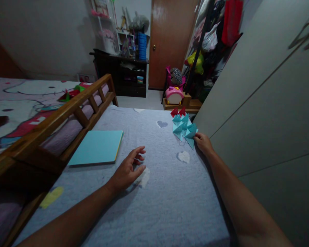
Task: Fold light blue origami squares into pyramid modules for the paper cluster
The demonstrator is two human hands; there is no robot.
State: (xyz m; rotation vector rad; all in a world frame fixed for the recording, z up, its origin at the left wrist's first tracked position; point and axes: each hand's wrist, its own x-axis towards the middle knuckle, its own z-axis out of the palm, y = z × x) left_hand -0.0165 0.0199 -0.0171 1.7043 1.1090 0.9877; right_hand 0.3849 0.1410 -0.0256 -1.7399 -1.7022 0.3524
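Observation:
Several folded turquoise origami pieces sit in a cluster at the far right of the bed, with red origami pieces just behind them. My right hand reaches to the cluster's right side, its thumb and fingers pinched on the edge of the nearest turquoise origami piece. Over the middle of the bed hovers my left hand, fingers apart and curved, holding nothing. To its left lies a flat stack of turquoise paper, with a yellowish layer showing along its side.
A wooden bed rail runs along the left, with another bed beyond it. A tall pale cabinet borders the right side. Past the light blue heart-patterned sheet stand a dark cabinet and a brown door.

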